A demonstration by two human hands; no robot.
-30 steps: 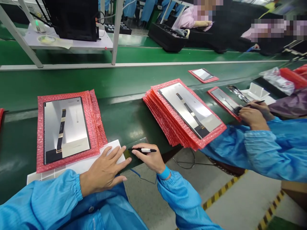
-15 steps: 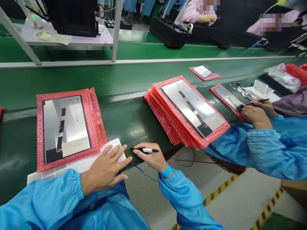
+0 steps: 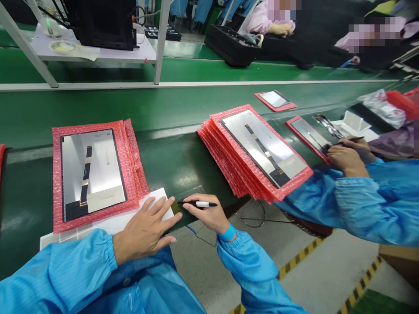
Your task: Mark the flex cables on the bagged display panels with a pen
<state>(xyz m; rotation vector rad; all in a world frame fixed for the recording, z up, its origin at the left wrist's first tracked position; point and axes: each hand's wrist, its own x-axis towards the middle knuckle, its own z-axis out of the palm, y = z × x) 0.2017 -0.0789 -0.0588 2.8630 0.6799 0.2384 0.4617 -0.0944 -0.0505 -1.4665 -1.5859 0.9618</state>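
My left hand (image 3: 147, 226) lies open, fingers spread, on a white sheet (image 3: 131, 216) at the table's front edge. Between thumb and fingers of my right hand (image 3: 211, 213) is a black-and-white marker pen (image 3: 206, 204), its tip pointing left towards my left fingers. On the left, a display panel (image 3: 108, 163) with a dark ribbon cable rests on red bubble-wrap bags (image 3: 57, 174), which partly cover the white sheet. To the right of my hands, a second display panel (image 3: 281, 141) tops a thick stack of red bubble-wrap bags (image 3: 218, 161).
On the right, a co-worker's hands (image 3: 347, 157) hold a dark tool over a smaller panel (image 3: 309, 133). Another small panel (image 3: 276, 99) lies farther back. A white shelf (image 3: 108, 53) carries a black device at the back left. The green table (image 3: 170, 161) ends just before my body.
Both hands hold nearly the same pose, the pen still in my right. The whole view has shifted slightly; the co-worker's hands have moved a little left in the picture.
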